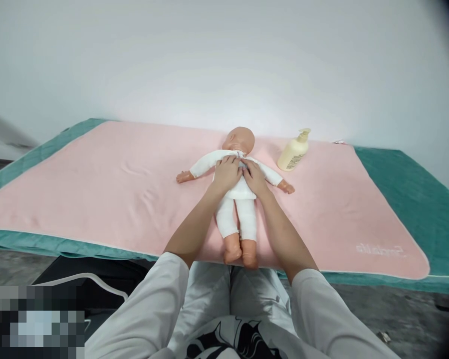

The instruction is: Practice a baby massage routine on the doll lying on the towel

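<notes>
A baby doll (243, 191) in a white top and white trousers lies on its back on a pink mat (153, 184), its feet toward me, its head turned to the left and its arms spread. My left hand (227, 172) rests flat on the left side of its chest, fingers stretched out. On the right side of the chest lies my right hand (254, 174), also with its fingers extended. The two hands sit close together, thumbs near each other. Neither hand holds anything.
A cream pump bottle (294, 152) stands on the mat beyond the doll's arm at the right. Green padding (407, 199) shows under the mat. A pale wall rises behind. Below left are a black object (93, 279) and a white cable.
</notes>
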